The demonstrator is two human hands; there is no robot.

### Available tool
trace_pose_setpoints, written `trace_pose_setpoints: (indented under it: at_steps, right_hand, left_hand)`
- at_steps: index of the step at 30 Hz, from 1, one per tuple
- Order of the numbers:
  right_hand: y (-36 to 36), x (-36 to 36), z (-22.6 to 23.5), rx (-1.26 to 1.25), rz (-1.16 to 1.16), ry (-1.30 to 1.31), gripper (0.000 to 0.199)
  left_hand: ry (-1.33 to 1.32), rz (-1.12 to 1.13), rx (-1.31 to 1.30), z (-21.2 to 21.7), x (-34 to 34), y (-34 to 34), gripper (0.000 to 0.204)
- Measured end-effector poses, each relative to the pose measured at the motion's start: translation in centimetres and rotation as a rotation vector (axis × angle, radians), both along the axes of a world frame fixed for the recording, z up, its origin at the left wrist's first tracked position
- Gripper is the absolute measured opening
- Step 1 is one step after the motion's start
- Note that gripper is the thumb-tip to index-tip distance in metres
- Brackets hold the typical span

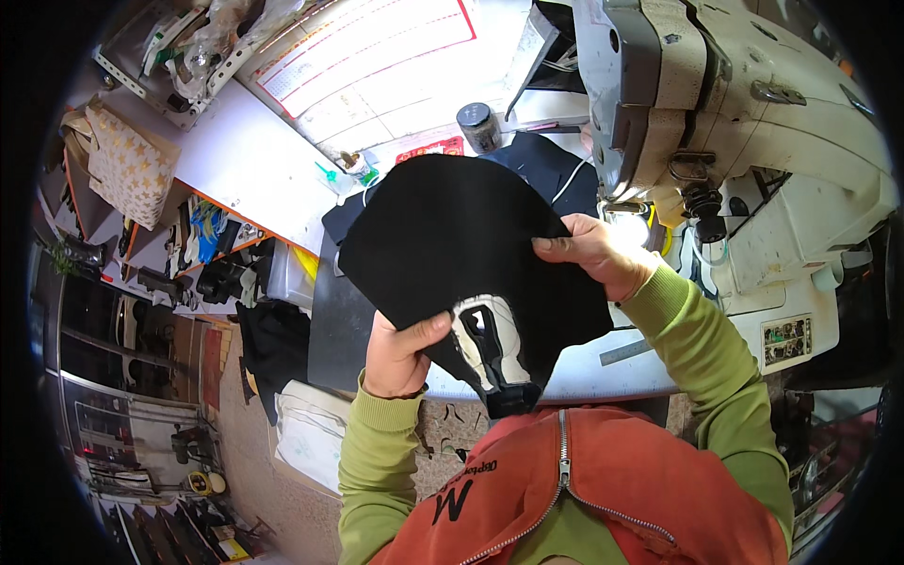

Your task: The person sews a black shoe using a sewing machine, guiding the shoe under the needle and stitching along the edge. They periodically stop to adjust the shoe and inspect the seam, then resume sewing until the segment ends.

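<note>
The black cloth piece (452,226) is held up over the front edge of the white table (574,374), between the two hands. Its lower left edge is pinched by the left hand (395,356), and its right edge by the right hand (603,254). Each thumb is laid on top, pressed near to the cloth; the other fingers are mostly hidden beneath, so how much they are bent cannot be told.

To the right of the right fingers, the room is limited by the bulky sewing machine (763,122). Below these fingers, toward the body, a metal ruler (625,352) is laid near the table edge. Beyond both hands, dark fabric pieces (546,168) and a dark lidded jar (479,128) are seen.

The cloth is matt and smooth, wide like a fan, with a rounded far edge. Just to the right of the left thumb, a whitish oval part (509,339) is shown, somewhat wrinkled, with a long opening bordered in black. At its end nearest to the body, a black folded strip (513,400) is attached or lying; which one cannot be told.
</note>
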State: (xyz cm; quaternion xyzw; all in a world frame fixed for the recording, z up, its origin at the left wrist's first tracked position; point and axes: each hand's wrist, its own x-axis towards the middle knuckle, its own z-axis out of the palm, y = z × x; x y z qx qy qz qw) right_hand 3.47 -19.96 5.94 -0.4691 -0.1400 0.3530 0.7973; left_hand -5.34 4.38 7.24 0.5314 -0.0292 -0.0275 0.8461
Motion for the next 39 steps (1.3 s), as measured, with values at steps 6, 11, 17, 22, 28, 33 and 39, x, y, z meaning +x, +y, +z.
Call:
trace_pose_setpoints:
  at_steps: [6, 11, 17, 22, 28, 33, 39]
  right_hand:
    - [-0.9, -1.0, -5.1, 0.385, 0.084, 0.085, 0.062]
    - [-2.1, -1.1, -3.7, 0.051, 0.048, 0.049, 0.047]
    - [-1.7, -1.0, -2.1, -0.076, -0.022, -0.057, 0.045]
    - [-0.9, -0.8, -3.3, -0.051, -0.036, -0.045, 0.042]
    - [0.2, -0.9, -3.3, 0.005, -0.119, -0.061, 0.037]
    - [0.9, -1.2, -3.2, 0.039, -0.154, -0.058, 0.036]
    - [0.3, -1.0, -4.1, 0.094, -0.093, -0.038, 0.034]
  left_hand:
    - [0.042, 0.11, -0.197, -0.7, 0.3, -1.1, 0.044]
    - [0.077, 0.029, -0.09, -1.2, 0.4, 0.1, 0.041]
    - [0.084, -0.004, -0.092, -1.1, -0.1, 0.5, 0.041]
    - [0.096, -0.005, -0.208, -1.2, -0.6, 0.4, 0.037]
    - [0.061, -0.01, -0.234, -1.8, -0.5, 0.9, 0.043]
    - [0.073, 0.012, -0.304, -2.2, -0.4, 1.0, 0.043]
    - [0.046, 0.02, -0.399, -2.7, 0.1, 1.4, 0.047]
